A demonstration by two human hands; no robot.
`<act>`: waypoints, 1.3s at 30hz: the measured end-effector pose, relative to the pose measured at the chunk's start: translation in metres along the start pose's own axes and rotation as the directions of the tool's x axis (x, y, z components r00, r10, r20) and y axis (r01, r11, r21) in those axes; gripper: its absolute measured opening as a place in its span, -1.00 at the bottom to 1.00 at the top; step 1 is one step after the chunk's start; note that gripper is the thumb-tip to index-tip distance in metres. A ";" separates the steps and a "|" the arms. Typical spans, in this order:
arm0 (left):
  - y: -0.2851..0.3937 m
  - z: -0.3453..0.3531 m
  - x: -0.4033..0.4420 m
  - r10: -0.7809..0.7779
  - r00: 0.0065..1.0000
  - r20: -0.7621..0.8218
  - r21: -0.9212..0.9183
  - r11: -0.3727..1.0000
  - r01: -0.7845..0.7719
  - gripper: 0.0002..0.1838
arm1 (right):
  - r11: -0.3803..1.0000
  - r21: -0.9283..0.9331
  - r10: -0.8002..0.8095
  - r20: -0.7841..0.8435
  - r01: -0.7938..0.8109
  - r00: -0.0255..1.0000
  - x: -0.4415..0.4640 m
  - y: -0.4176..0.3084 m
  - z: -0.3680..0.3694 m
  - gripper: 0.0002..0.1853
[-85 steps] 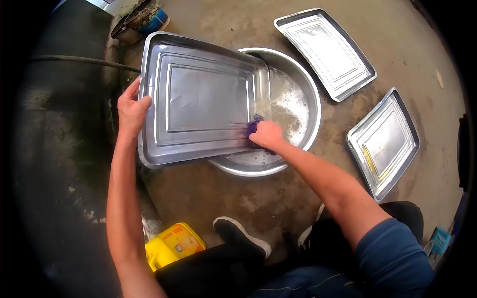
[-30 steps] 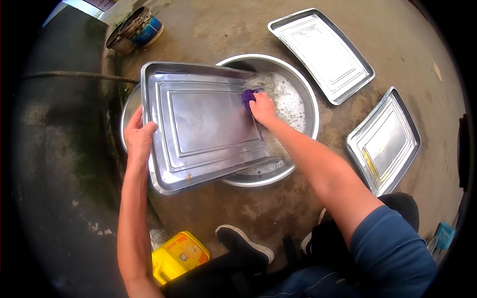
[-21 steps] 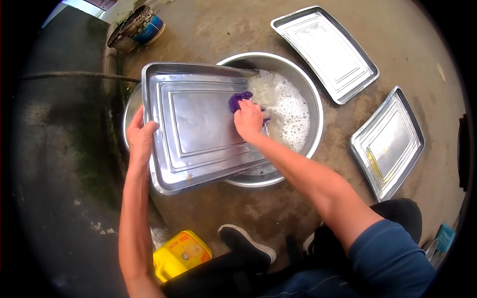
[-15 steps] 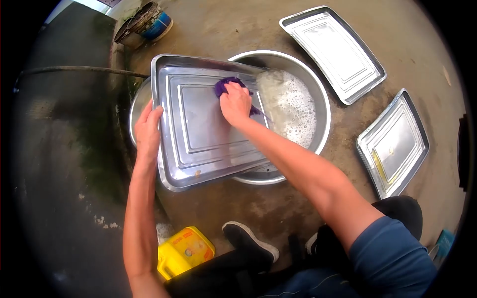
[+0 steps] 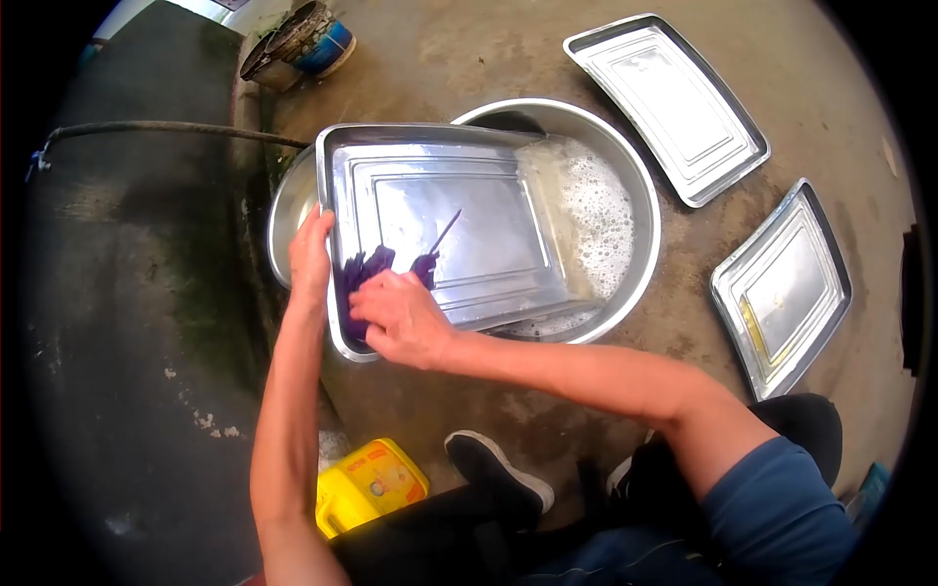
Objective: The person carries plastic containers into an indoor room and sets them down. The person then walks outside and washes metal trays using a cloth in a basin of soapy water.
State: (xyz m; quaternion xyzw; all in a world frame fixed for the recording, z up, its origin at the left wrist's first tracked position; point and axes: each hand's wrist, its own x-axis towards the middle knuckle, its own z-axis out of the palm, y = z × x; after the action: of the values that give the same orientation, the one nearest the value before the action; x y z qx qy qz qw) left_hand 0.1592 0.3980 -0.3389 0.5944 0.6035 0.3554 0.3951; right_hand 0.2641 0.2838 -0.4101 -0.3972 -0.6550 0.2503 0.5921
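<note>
A shiny metal tray (image 5: 459, 234) is tilted over a large metal basin (image 5: 640, 264), its far right end down in the soapy water (image 5: 601, 220). My left hand (image 5: 311, 256) grips the tray's left rim, fingers partly hidden behind it. At the tray's near left corner, my right hand (image 5: 401, 317) presses a dark purple cloth (image 5: 363, 269) against the metal, fingers bent over it. A thin strand of the cloth trails across the tray's ribbed surface.
Two more metal trays lie on the wet floor to the right, a far one (image 5: 674, 103) and a nearer one (image 5: 787, 293) with yellowish residue. A yellow jug (image 5: 371, 483) stands by my foot. Dirty buckets (image 5: 313, 44) and a hose (image 5: 186, 129) are at upper left.
My right hand has moved the purple cloth from the tray's upper right area to its near left corner. The left hand still holds the rim, and the tray sits slightly differently.
</note>
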 end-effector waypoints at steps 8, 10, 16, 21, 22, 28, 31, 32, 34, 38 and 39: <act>0.005 0.000 0.007 -0.020 0.998 0.057 -0.094 0.995 0.026 -0.47 | 0.991 0.057 0.097 0.311 -0.120 0.945 0.010 0.004 -0.025 -0.84; 0.017 0.005 0.000 0.007 0.998 0.062 -0.150 0.989 0.003 -0.49 | 0.979 0.006 0.187 0.386 -0.205 0.903 0.003 0.021 -0.036 -0.81; 0.019 0.005 0.001 0.024 0.999 0.029 -0.081 0.996 -0.022 -0.49 | 0.898 -0.412 0.351 0.455 -0.156 0.818 -0.040 0.086 -0.100 -0.72; 0.013 0.002 0.006 0.048 0.998 0.046 -0.091 0.995 -0.044 -0.49 | 0.575 -0.679 0.758 0.232 -0.456 0.610 -0.058 0.153 -0.158 -0.65; 0.015 0.004 0.006 0.059 0.996 0.062 -0.096 0.994 -0.053 -0.50 | 0.572 -0.679 0.757 0.221 -0.460 0.614 -0.061 0.164 -0.160 -0.65; 0.019 0.006 -0.010 0.035 0.994 0.106 -0.059 0.998 -0.029 -0.46 | 0.286 0.063 0.860 -0.456 -0.956 0.227 -0.024 0.175 -0.125 -0.57; 0.021 0.006 -0.015 0.029 0.992 0.124 -0.064 0.998 -0.021 -0.36 | 0.509 0.161 0.815 -0.406 -0.845 0.414 0.021 0.140 -0.090 -0.63; 0.019 0.005 -0.015 0.026 0.991 0.128 -0.042 0.999 -0.021 -0.36 | 0.585 0.253 0.788 -0.402 -0.771 0.466 0.038 0.126 -0.075 -0.66; 0.027 0.009 -0.019 0.006 0.992 0.124 -0.038 0.999 -0.001 -0.35 | 0.735 0.288 0.677 -0.357 -0.613 0.644 0.067 0.105 -0.047 -0.65; 0.035 0.011 -0.021 -0.015 0.994 0.109 -0.008 1.000 0.016 -0.32 | 0.958 0.175 0.277 -0.353 -0.228 0.894 0.103 0.070 -0.006 -0.63; 0.038 0.010 -0.021 -0.032 0.993 0.111 0.041 0.999 0.027 -0.32 | 0.985 0.101 0.168 -0.372 -0.140 0.913 0.109 0.065 0.000 -0.66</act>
State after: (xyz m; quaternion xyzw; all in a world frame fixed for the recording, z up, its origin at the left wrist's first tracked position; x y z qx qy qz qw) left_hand 0.1845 0.3782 -0.3081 0.6121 0.5960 0.3038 0.4217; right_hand 0.2804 0.4091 -0.3995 -0.4668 -0.4854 0.2385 0.6997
